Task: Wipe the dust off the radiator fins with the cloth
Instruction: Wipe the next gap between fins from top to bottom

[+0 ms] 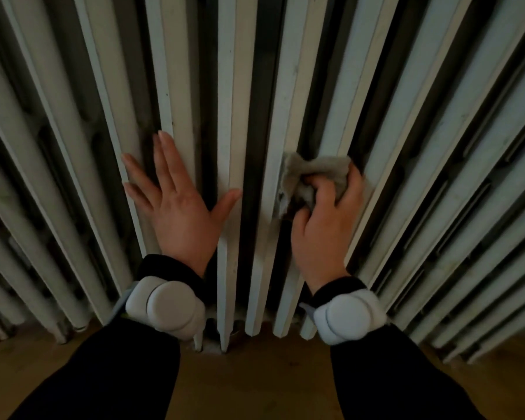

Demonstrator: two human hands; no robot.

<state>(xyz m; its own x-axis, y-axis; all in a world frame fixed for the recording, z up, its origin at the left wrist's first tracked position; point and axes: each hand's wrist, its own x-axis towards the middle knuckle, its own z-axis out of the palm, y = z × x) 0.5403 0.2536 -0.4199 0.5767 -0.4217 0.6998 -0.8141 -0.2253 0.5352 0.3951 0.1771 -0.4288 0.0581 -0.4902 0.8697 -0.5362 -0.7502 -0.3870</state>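
One pale grey-white painted metal radiator (226, 86). Long upright fins (340, 101) too many and too cut off at both edges for a sure count. Two bare hands: one left hand (179, 213), one right hand (325, 228). One crumpled grey-beige cloth (312, 174). Two rounded pale grey wrist devices, left (167, 304) and right (349, 316). Two black fabric sleeves, left (119, 374) and right (391, 383). One brown wooden floor (255, 374).
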